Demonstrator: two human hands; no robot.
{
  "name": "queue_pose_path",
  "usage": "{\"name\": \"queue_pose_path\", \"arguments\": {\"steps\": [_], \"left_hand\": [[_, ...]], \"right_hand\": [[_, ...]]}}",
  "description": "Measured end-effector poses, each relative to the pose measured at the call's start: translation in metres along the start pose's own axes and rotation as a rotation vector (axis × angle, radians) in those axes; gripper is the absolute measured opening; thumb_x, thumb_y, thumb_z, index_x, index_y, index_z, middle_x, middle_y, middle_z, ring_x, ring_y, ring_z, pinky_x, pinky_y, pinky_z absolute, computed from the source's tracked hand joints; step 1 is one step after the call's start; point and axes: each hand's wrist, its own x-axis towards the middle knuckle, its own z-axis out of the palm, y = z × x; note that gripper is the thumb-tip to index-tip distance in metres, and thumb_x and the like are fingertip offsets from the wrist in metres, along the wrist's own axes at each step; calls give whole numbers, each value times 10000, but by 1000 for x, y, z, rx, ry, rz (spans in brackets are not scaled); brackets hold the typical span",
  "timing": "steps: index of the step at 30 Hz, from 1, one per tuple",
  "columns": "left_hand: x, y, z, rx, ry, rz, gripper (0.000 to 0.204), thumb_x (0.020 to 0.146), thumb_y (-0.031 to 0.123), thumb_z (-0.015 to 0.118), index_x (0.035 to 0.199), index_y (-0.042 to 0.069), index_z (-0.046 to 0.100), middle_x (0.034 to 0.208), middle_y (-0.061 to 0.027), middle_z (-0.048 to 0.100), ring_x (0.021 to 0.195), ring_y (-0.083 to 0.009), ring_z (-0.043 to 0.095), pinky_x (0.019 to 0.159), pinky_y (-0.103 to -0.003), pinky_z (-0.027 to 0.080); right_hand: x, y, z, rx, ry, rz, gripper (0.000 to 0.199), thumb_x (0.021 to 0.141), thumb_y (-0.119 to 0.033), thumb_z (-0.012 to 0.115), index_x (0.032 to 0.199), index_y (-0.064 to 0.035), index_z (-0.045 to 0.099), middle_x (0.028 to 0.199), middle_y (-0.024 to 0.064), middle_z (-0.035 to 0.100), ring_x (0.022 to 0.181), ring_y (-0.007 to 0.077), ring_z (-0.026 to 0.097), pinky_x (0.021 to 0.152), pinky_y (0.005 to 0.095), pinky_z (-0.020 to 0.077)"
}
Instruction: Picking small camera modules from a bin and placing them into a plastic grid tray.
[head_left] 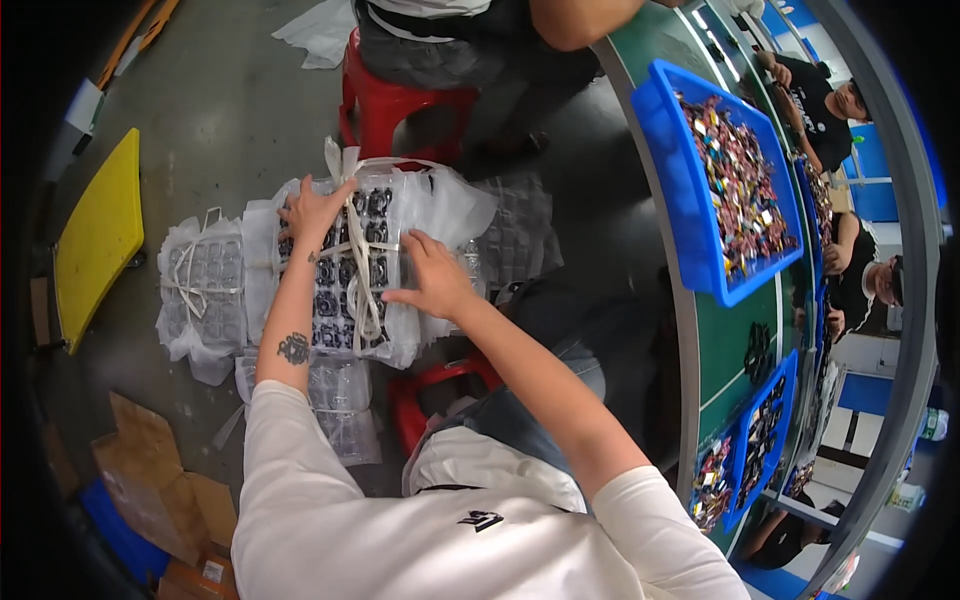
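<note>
A bundle of clear plastic trays (325, 275) with black parts in its pockets sits in front of me, wrapped in translucent film. A white strap (357, 240) crosses it and is knotted, with loose ends on top. My left hand (315, 212) lies with spread fingers over the bundle's upper left part, its thumb beside the strap. At the bundle's right side, my right hand (438, 278) is open too, thumb and fingers apart, its fingertips at the film. Whether either hand touches the strap I cannot tell.
More wrapped tray bundles (205, 275) stand left, below and right. Red stools (410, 108) are beyond and near me; a person sits on the far one. On the right, a green workbench (735, 345) holds blue bins (690, 225) of small parts. A yellow panel (100, 235) and cardboard boxes (150, 480) lie left.
</note>
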Motion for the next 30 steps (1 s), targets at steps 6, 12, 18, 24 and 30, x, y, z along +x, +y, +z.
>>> {"name": "queue_pose_path", "arguments": {"steps": [6,12,18,24,30], "left_hand": [[5,4,-6,-49,47,114,923,588,679,675,1300,125,481,1392,-268,333,1296,-473,239,938,-714,229],[-22,32,1,32,8,239,845,594,654,690,1263,161,534,1457,-248,223,1329,-540,69,902,-779,183],[21,-17,31,-8,-29,577,423,710,380,637,1065,153,663,1356,-207,434,1268,-516,291,1015,-649,232],[13,-18,24,-108,19,635,305,737,230,604,1000,92,676,1259,-227,520,1233,-361,432,1088,-524,181],[-4,-21,31,-205,190,853,278,875,257,562,954,-8,583,947,-200,597,899,-366,558,787,-422,424]], "right_hand": [[5,-11,11,-57,-134,175,614,600,-436,786,973,-7,554,1048,150,476,941,347,489,851,420,436],[-25,-5,39,-295,-71,106,410,623,-406,746,801,-80,572,870,92,540,871,268,520,673,394,406],[-36,-34,13,-180,-172,200,618,578,-405,787,981,-32,502,965,105,519,965,281,490,749,439,400],[-39,-32,30,-159,-235,241,609,578,-332,803,1014,-45,489,1008,99,505,1027,269,474,791,433,396],[-58,-13,11,25,-102,212,673,649,-333,768,1161,-25,461,1198,177,422,1084,347,456,875,447,436]]}}
